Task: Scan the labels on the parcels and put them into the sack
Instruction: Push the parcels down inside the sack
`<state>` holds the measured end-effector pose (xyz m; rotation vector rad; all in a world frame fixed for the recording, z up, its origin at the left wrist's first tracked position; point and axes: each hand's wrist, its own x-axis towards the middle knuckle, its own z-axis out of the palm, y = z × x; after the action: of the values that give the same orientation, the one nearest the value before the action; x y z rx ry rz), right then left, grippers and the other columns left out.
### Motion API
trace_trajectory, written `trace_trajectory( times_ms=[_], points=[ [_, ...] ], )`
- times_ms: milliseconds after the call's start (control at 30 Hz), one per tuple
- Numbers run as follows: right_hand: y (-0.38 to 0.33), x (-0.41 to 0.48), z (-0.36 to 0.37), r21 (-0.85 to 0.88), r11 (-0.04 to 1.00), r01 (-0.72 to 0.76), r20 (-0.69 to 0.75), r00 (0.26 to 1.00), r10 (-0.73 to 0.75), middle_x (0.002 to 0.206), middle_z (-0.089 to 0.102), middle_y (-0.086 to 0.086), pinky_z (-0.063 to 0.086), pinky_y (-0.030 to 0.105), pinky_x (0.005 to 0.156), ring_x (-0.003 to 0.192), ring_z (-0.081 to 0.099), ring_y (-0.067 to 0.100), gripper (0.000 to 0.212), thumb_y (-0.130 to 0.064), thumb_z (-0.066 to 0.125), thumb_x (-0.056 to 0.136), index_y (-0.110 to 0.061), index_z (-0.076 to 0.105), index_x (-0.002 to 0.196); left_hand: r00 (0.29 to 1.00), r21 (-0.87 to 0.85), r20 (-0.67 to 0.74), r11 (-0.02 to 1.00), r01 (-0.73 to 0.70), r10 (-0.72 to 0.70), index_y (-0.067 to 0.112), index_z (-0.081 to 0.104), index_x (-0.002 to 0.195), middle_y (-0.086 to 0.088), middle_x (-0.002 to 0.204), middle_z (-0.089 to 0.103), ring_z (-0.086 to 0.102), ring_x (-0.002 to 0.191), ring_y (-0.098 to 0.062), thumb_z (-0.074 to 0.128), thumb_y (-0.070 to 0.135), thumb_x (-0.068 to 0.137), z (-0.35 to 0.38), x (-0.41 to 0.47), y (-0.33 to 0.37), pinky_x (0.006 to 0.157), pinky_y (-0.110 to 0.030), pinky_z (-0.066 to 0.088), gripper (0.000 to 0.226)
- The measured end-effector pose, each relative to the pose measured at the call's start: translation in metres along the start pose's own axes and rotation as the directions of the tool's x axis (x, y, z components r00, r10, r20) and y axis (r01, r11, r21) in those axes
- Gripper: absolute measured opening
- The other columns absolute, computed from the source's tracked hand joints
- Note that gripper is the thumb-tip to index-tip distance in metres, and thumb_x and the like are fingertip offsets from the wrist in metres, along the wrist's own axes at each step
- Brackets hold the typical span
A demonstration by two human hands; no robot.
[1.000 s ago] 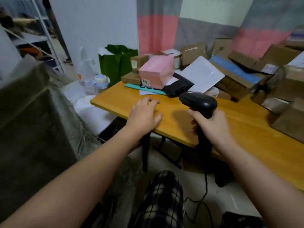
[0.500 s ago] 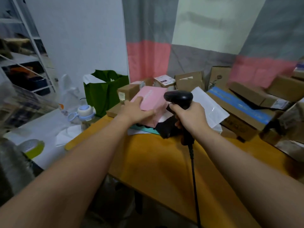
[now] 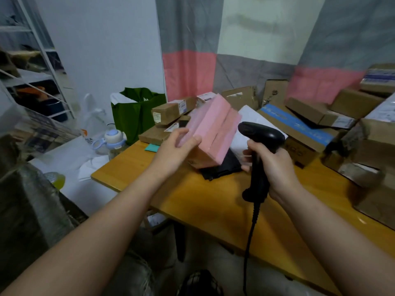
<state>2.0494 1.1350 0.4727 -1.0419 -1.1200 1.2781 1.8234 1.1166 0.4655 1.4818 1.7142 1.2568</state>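
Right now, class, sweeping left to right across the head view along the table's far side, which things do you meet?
Blue-capped bottle → green bag → pink parcel → black scanner → blue-taped carton.

White wall and banded curtain stand behind the wooden table; perhaps metal shelving left
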Motion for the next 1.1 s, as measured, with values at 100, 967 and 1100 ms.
trace_trajectory(
  times_ms=[100,967,1100],
  points=[
    [0.000,-0.023,-0.017,-0.002,1.000,0.028,-0.017,0.999,-0.028,0.083,0.074,0.000,0.058,0.030,0.067,0.084,0.072,0.018,0.022,-0.024,0.073,0.084,-0.016,0.067,0.105,0.990,0.046,0.139,0.999,-0.027,0.021,0.046,0.050,0.115,0.022,0.111,0.050,0.050,0.099,0.000,0.051,0.075,0.064,0.003,-0.032,-0.002,0.072,-0.021,0.042,0.058],
    [0.013,-0.092,-0.058,0.050,0.990,0.129,-0.005,0.992,-0.129,0.085,0.074,-0.016,0.051,0.012,0.062,0.083,0.069,-0.001,0.013,-0.018,0.071,0.085,-0.027,0.066,0.094,0.952,0.383,0.190,0.875,-0.298,0.241,0.032,0.038,0.133,0.002,0.128,0.044,0.042,0.116,-0.016,0.071,0.062,0.070,0.039,-0.077,0.019,0.091,-0.035,0.043,0.077],
    [0.012,-0.093,-0.065,0.089,0.985,0.148,-0.007,0.989,-0.148,0.089,0.074,-0.017,0.050,0.009,0.063,0.087,0.068,-0.003,0.018,-0.015,0.070,0.086,-0.028,0.066,0.097,0.964,0.090,0.159,0.969,-0.229,0.213,0.033,0.048,0.129,0.004,0.122,0.047,0.052,0.103,0.000,0.068,0.062,0.067,0.041,-0.086,0.020,0.075,-0.015,0.045,0.071]
  ],
)
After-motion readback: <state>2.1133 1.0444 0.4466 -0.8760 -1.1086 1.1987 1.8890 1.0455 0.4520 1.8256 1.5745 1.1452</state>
